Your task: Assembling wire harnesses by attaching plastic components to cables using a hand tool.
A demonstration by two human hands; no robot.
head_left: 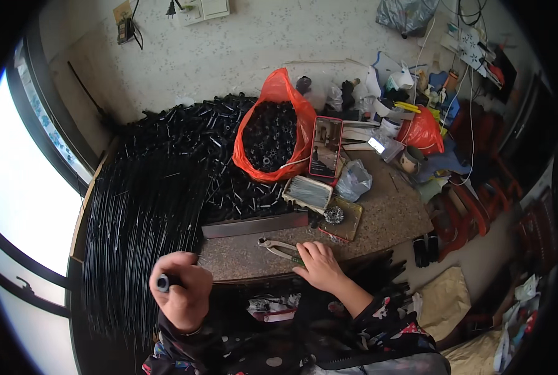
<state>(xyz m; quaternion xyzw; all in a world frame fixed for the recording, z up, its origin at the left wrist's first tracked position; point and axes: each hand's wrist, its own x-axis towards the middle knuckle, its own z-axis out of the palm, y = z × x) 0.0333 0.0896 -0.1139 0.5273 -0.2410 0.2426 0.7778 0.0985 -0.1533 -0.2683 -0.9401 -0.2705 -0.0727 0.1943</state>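
My left hand (pixel 188 297) is raised at the near edge of the table, its fingers closed round a short black tube (pixel 163 283) whose round hollow end shows. At the table's front edge lies a pair of pincers (pixel 282 249) with green handles, jaws pointing left. My right hand (pixel 321 269) is on those handles, fingers over them and thumb on the near side; the handle ends are hidden under the palm. Left of my left hand hangs a thick bundle of long thin black rods (pixel 135 244). A dark flat metal bar (pixel 254 225) lies beyond the pincers.
Black tube pieces (pixel 185 134) are heaped at the back left. A red plastic bag (pixel 246 164) holds more. Right of it stand a phone (pixel 326 147), a box of thin pins (pixel 308 192), a metallic ball (pixel 334 215) on a tray, a clear bag (pixel 354 180) and clutter.
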